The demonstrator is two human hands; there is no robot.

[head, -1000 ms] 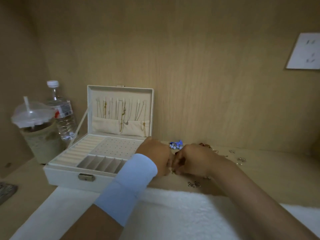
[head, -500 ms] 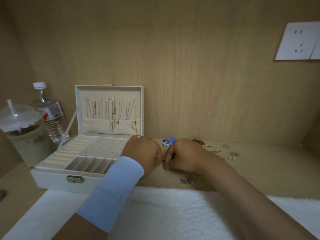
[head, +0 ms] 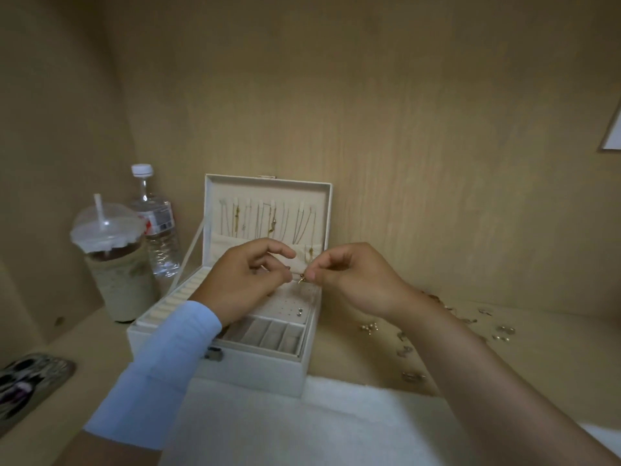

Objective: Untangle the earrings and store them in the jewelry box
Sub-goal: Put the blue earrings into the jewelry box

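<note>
As both hands hang above the jewelry box point(head: 255, 368), head view: right hand point(head: 353, 280) pinches a gold earring point(head: 302, 279); left hand point(head: 245, 280) fingers curl just beside it, contact unclear. Judged step: storing. Next needs the post aligned to a panel hole.

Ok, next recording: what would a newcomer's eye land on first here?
Both hands meet mid-frame above the open jewelry box: the right hand pinches a small gold earring, with the left hand close beside it. More loose earrings lie scattered on the shelf to the right. A lidded drink cup and a water bottle stand left of the box.
</note>
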